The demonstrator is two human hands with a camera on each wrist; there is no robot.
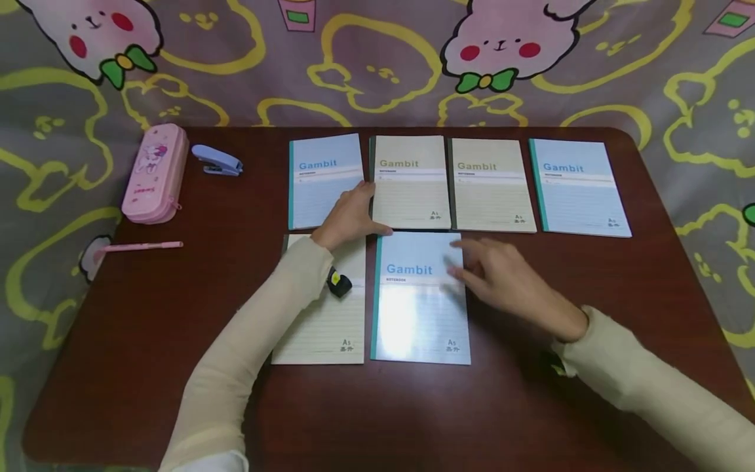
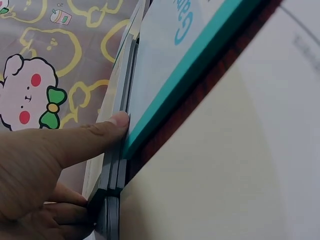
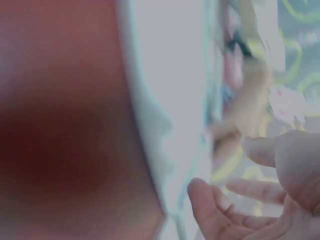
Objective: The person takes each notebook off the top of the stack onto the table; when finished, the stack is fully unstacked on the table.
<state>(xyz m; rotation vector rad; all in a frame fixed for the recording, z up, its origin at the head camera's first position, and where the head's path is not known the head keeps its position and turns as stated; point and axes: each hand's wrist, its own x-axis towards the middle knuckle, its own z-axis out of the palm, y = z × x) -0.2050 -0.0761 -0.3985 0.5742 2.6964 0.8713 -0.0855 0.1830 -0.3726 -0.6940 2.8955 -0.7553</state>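
Observation:
My left hand [image 1: 349, 216] reaches over the front cream notebook [image 1: 324, 334] to a cream notebook [image 1: 409, 196] in the back row. Its thumb lies at that notebook's near edge, with the fingers along the dark-spined left side. In the left wrist view, the thumb [image 2: 95, 137] touches stacked dark spines [image 2: 117, 175]. Beneath the thumb sits the top of a blue notebook [image 1: 419, 328] with a teal spine. My right hand [image 1: 501, 272] hovers beside this blue notebook's right edge, fingers apart and holding nothing, blurred in the right wrist view.
Along the back row lie another blue notebook [image 1: 324, 154], a second cream one [image 1: 492, 203] and a further blue one [image 1: 580, 203]. A pink pencil case [image 1: 154, 174], a lilac stapler [image 1: 217, 159] and a pink pen [image 1: 144, 246] occupy the table's left side. Patterned cloth [image 1: 377, 65] hangs behind.

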